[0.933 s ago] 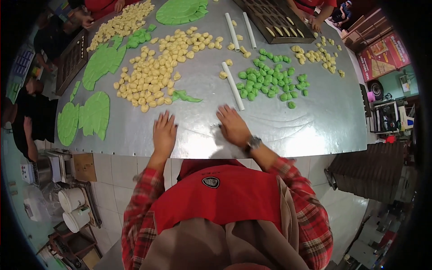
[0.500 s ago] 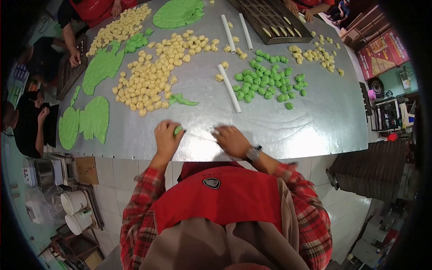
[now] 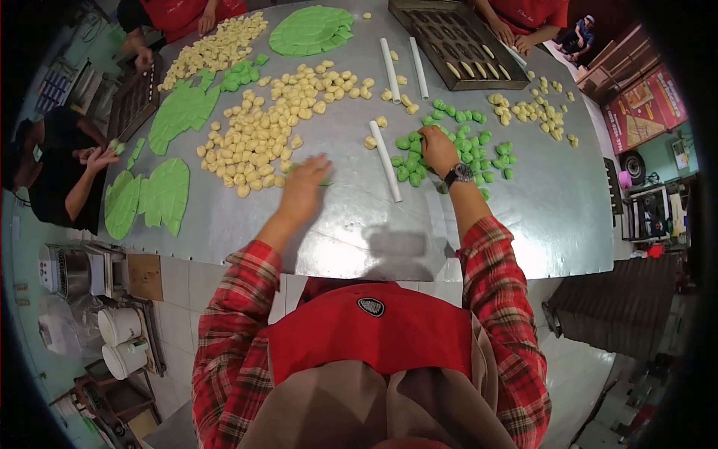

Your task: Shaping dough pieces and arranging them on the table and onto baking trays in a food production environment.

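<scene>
On the metal table, my left hand (image 3: 303,187) is over a green dough scrap (image 3: 327,182), beside the heap of yellow dough balls (image 3: 258,138). Its fingers are smeared by motion, so what they hold, if anything, does not show. My right hand (image 3: 440,150), with a watch on the wrist, is among the green dough balls (image 3: 471,146). Its fingers are bent and pressed together at a green ball, which they mostly cover. A white tube (image 3: 386,161) lies between my two hands.
Flat green dough sheets (image 3: 164,196) lie at the left, another sheet (image 3: 310,30) at the far side. Two more white tubes (image 3: 390,71) rest near a dark mould tray (image 3: 460,49) holding several pale pieces. Co-workers' hands (image 3: 93,159) are at the left and far edges.
Both my hands have moved away from the near edge: the left up to the green scrap, the right up and right to the green balls. The green piece in my left hand no longer shows.
</scene>
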`<state>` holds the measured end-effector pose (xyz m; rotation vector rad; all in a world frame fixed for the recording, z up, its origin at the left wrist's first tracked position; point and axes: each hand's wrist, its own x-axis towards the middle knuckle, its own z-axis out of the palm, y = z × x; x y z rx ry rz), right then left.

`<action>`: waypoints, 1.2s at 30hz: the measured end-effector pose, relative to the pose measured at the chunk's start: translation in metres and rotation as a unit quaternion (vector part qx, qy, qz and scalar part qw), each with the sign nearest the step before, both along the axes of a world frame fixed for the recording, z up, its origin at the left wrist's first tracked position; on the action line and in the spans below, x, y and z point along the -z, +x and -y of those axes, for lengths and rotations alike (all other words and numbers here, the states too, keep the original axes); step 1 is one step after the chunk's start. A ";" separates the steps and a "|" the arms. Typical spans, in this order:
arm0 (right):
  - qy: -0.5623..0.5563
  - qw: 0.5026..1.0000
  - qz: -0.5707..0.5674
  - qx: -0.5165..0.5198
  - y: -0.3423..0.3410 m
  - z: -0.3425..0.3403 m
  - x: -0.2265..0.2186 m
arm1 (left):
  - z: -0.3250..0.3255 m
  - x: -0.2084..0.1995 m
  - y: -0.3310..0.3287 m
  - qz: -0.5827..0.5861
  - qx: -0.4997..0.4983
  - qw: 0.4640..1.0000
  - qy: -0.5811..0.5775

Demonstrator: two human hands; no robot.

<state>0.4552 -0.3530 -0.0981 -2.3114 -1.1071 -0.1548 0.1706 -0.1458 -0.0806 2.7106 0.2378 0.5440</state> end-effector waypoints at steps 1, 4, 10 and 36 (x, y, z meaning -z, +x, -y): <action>-0.042 0.998 -0.025 -0.024 0.014 -0.006 0.008 | -0.023 0.012 -0.009 -0.018 -0.038 0.998 0.054; 0.057 0.998 -0.026 0.014 0.041 -0.010 0.008 | -0.054 0.015 -0.016 -0.101 -0.082 0.987 0.095; -0.180 0.980 -0.014 -0.082 -0.013 -0.012 -0.012 | -0.056 -0.003 -0.029 -0.038 -0.055 0.984 0.168; -0.013 0.915 -0.198 -0.352 -0.214 -0.025 -0.049 | 0.048 -0.003 -0.076 -0.118 -0.024 0.736 -0.666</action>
